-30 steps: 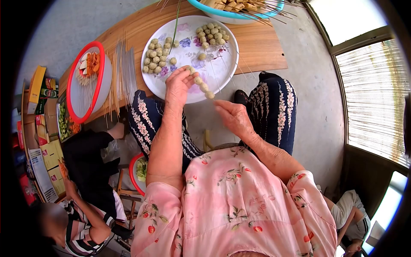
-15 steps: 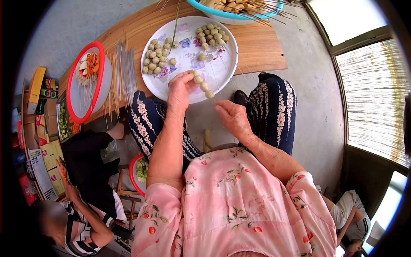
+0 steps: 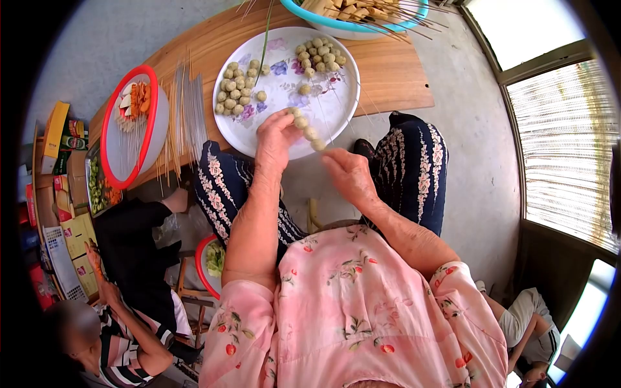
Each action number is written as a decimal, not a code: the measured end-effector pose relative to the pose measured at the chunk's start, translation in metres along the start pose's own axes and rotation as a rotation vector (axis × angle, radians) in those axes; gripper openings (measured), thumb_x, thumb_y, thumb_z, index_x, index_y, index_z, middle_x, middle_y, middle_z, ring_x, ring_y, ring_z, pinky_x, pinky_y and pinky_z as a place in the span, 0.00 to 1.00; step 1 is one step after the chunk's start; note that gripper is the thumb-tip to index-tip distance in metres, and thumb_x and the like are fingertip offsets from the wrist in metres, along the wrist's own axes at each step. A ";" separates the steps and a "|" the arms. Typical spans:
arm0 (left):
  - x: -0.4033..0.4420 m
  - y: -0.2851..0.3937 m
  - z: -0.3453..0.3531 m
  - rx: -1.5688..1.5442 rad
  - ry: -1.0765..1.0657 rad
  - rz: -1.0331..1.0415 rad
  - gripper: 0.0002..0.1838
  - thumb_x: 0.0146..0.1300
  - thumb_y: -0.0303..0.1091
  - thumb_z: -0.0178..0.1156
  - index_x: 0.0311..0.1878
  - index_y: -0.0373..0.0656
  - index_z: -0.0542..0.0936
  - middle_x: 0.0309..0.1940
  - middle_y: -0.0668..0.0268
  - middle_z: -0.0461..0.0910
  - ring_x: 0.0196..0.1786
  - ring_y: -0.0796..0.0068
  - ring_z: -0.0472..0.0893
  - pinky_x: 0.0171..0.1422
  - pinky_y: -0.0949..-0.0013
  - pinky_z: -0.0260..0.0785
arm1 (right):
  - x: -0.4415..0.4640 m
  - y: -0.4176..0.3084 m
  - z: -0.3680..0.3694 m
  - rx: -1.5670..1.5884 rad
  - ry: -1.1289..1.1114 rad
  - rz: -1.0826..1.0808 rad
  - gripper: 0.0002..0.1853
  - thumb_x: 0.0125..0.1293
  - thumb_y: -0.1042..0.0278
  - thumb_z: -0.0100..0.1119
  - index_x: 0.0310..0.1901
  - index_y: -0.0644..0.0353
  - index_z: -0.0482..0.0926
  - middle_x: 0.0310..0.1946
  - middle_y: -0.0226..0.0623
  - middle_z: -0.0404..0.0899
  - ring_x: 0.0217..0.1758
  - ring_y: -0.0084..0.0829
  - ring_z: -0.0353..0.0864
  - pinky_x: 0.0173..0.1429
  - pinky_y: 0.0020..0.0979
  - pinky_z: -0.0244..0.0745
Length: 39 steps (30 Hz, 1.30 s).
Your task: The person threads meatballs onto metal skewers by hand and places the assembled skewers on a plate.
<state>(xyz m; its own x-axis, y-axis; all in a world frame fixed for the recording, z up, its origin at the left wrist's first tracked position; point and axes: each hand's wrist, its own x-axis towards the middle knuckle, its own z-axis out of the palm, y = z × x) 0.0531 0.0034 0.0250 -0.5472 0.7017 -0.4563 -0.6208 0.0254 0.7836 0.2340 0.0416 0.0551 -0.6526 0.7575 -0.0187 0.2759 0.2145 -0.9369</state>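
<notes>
A row of several pale speckled meatballs (image 3: 310, 133) sits on a thin skewer, slanting down from the near rim of a flowered white tray. My left hand (image 3: 278, 134) is closed around the upper end of the row, its fingertips on the top balls. Just below the lowest ball, my right hand (image 3: 349, 173) is pinched on the skewer's lower end, which its fingers mostly hide. Two groups of loose meatballs (image 3: 235, 90) lie on the round tray (image 3: 284, 94), with single balls between them.
Left of the tray, bare skewers (image 3: 189, 113) lie on the wooden table (image 3: 394, 77) beside a red-rimmed tub (image 3: 155, 123) of filled skewers. A blue-rimmed basin (image 3: 349, 24) stands behind. One person (image 3: 123, 330) sits at lower left, another (image 3: 533, 323) at lower right.
My right hand has come slightly closer to the lowest meatball, and less of the skewer shows between them. My left hand stays in nearly the same place.
</notes>
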 end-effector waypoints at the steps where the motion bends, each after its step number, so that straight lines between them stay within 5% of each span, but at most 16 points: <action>1: 0.001 0.000 -0.001 -0.009 0.006 0.007 0.16 0.61 0.31 0.55 0.50 0.36 0.74 0.39 0.62 0.79 0.40 0.71 0.79 0.47 0.65 0.73 | 0.000 -0.006 -0.003 0.003 -0.047 0.035 0.07 0.60 0.71 0.58 0.37 0.65 0.79 0.24 0.47 0.78 0.24 0.39 0.79 0.32 0.33 0.72; 7: 0.021 0.008 -0.003 -0.086 0.116 0.097 0.15 0.63 0.34 0.54 0.48 0.34 0.75 0.36 0.61 0.79 0.33 0.71 0.80 0.38 0.69 0.76 | -0.018 0.000 -0.009 0.030 -0.044 0.014 0.08 0.62 0.73 0.56 0.40 0.66 0.78 0.23 0.46 0.78 0.22 0.34 0.76 0.31 0.30 0.72; 8: 0.022 0.008 -0.002 -0.069 0.097 0.098 0.17 0.65 0.37 0.55 0.51 0.34 0.74 0.40 0.60 0.78 0.40 0.69 0.79 0.46 0.66 0.73 | -0.019 -0.001 -0.010 0.053 -0.019 0.034 0.08 0.62 0.73 0.56 0.41 0.66 0.78 0.22 0.45 0.78 0.22 0.32 0.76 0.31 0.30 0.72; 12: 0.042 0.003 0.011 0.547 0.185 0.218 0.12 0.64 0.34 0.56 0.45 0.36 0.78 0.48 0.58 0.76 0.44 0.67 0.79 0.49 0.66 0.72 | -0.017 0.007 -0.010 0.111 0.073 0.080 0.08 0.62 0.73 0.55 0.41 0.65 0.78 0.22 0.43 0.77 0.21 0.27 0.75 0.30 0.28 0.71; 15: 0.062 -0.014 0.006 1.358 0.181 0.908 0.13 0.58 0.28 0.55 0.46 0.44 0.80 0.53 0.59 0.75 0.46 0.61 0.79 0.50 0.65 0.72 | -0.011 0.002 -0.013 0.108 0.096 0.113 0.08 0.63 0.73 0.55 0.40 0.66 0.79 0.22 0.42 0.77 0.21 0.25 0.74 0.30 0.27 0.71; 20: 0.058 -0.008 0.019 1.499 0.004 0.762 0.14 0.57 0.25 0.51 0.46 0.45 0.79 0.55 0.60 0.73 0.51 0.55 0.74 0.54 0.61 0.69 | 0.003 -0.010 -0.015 0.066 0.125 0.081 0.08 0.62 0.72 0.56 0.39 0.66 0.79 0.20 0.44 0.75 0.20 0.26 0.73 0.29 0.28 0.70; 26: 0.059 -0.008 0.012 1.429 -0.019 0.872 0.10 0.57 0.28 0.55 0.43 0.40 0.79 0.51 0.57 0.75 0.51 0.52 0.74 0.54 0.60 0.68 | 0.041 -0.004 -0.001 -0.146 0.224 -0.088 0.08 0.61 0.72 0.55 0.39 0.64 0.79 0.27 0.49 0.80 0.29 0.43 0.81 0.36 0.34 0.73; 29: 0.060 -0.011 0.004 1.317 0.021 0.842 0.09 0.55 0.29 0.57 0.40 0.40 0.80 0.49 0.57 0.76 0.51 0.54 0.75 0.54 0.61 0.68 | 0.074 0.011 0.010 -0.208 0.299 -0.198 0.06 0.60 0.70 0.57 0.37 0.60 0.79 0.23 0.52 0.76 0.29 0.54 0.77 0.32 0.45 0.71; 39: 0.031 -0.009 -0.015 1.411 0.244 0.698 0.05 0.51 0.29 0.59 0.32 0.42 0.82 0.44 0.58 0.78 0.46 0.55 0.77 0.50 0.63 0.69 | 0.117 0.037 0.016 -0.529 0.270 -0.180 0.07 0.60 0.64 0.56 0.32 0.59 0.76 0.23 0.49 0.77 0.30 0.53 0.78 0.35 0.49 0.71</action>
<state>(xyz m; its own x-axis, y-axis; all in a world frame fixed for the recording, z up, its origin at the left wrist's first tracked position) 0.0330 0.0146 -0.0026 -0.6481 0.7350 0.1993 0.6984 0.4693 0.5404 0.1568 0.1285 0.0125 -0.5392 0.7951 0.2776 0.5355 0.5781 -0.6157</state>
